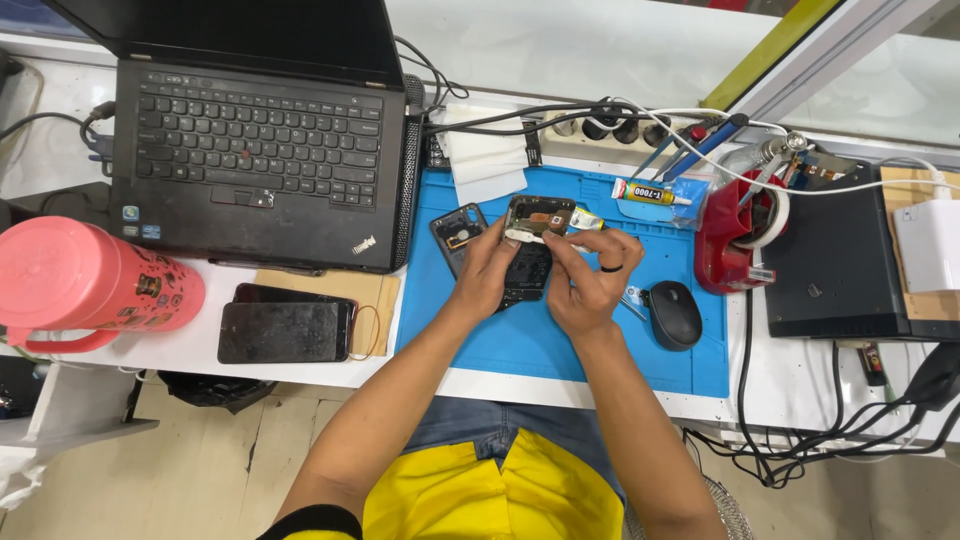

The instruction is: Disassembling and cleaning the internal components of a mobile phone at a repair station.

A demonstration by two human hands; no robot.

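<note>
Both hands meet over the blue work mat (560, 345). Left hand (487, 268) curls its fingers around the left edge of an opened phone (533, 245), thumb pressed on its upper face, grip closed. Right hand (592, 280), black ring on one finger, has thumb and forefinger pinched together on a small pale strip at the phone's top right corner; other fingers loosely bent. Phone held tilted just above the mat, insides showing. Just left of the left fingers lies a dark back cover (457, 232). Right of the right hand, a black mouse (675, 314), near but not touching. Beyond the fingertips, a glue tube (648, 193) and white folded tissue (484, 158). Laptop (255, 150), two dark phones (285, 325) and a pink jug (85, 280) sit well left. Red tape holder (735, 240) far right.
</note>
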